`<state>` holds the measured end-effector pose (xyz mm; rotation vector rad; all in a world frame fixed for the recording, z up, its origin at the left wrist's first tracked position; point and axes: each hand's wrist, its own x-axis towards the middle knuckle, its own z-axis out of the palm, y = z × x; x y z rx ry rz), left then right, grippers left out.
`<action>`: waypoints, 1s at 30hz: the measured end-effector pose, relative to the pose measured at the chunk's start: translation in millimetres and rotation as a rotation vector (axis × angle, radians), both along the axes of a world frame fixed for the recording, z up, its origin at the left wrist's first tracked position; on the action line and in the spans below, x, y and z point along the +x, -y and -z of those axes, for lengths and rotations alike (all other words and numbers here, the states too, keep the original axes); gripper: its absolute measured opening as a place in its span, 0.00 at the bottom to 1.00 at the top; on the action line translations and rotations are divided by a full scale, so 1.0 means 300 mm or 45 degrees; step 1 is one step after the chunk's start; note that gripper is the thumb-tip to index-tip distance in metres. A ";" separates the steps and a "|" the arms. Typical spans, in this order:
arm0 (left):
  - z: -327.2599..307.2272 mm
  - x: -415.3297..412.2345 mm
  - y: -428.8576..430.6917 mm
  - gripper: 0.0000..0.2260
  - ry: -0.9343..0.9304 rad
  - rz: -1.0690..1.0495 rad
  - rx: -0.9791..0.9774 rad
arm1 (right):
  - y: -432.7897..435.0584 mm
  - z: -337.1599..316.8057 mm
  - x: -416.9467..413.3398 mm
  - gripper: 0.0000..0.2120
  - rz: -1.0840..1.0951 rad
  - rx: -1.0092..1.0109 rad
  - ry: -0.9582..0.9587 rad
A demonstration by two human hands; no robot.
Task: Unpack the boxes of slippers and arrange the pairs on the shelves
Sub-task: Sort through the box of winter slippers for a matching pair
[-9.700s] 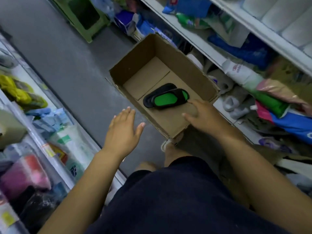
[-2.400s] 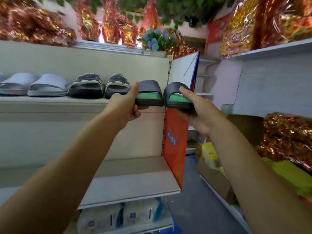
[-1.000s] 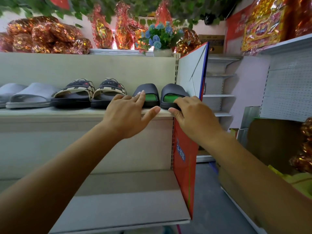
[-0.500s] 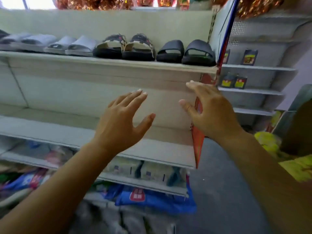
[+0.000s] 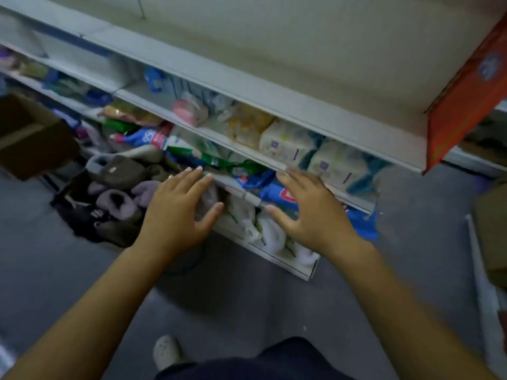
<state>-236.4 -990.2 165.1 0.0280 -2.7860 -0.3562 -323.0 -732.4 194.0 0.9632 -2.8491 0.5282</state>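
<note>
An open cardboard box (image 5: 33, 135) waits at far left, plush slippers (image 5: 109, 193) heaped on the floor (image 5: 247, 297) between it and the nearer left hand (image 5: 178, 212), which hovers palm down like the right hand (image 5: 312, 212), both with fingers (image 5: 193, 182) spread wide and empty.

You have a dim, flat-lit view with a cool grey-blue cast. The pale shelf back panel (image 5: 274, 37) at the top is the brightest part. The floor (image 5: 55, 283) is darker, with a soft shadow in front of the lowest shelf. Motion blur smears the whole frame: the packets (image 5: 288, 144) show no readable print, and the cardboard box (image 5: 30, 138) at the left edge is a dark, soft shape. The wide lens bows the shelf edges (image 5: 274, 100).
</note>
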 end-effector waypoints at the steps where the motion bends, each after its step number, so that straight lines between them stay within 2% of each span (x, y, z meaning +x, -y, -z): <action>1: 0.049 0.046 0.058 0.28 0.057 -0.034 -0.001 | 0.061 0.042 0.041 0.34 -0.024 0.039 0.046; 5: 0.203 0.239 0.284 0.30 0.257 -0.171 -0.025 | 0.321 0.198 0.183 0.37 -0.112 0.150 0.203; 9: 0.289 0.415 0.502 0.32 0.383 -0.299 -0.033 | 0.584 0.292 0.278 0.35 -0.242 0.210 0.356; 16: 0.333 0.569 0.808 0.31 0.447 -0.465 0.043 | 0.925 0.412 0.327 0.33 -0.237 0.161 0.487; 24: 0.437 0.521 1.004 0.34 0.626 -0.510 0.047 | 1.079 0.524 0.187 0.31 -0.181 0.165 0.655; 30: 0.516 0.323 1.084 0.37 0.793 -0.530 0.127 | 1.251 0.663 -0.064 0.31 -0.005 0.060 0.987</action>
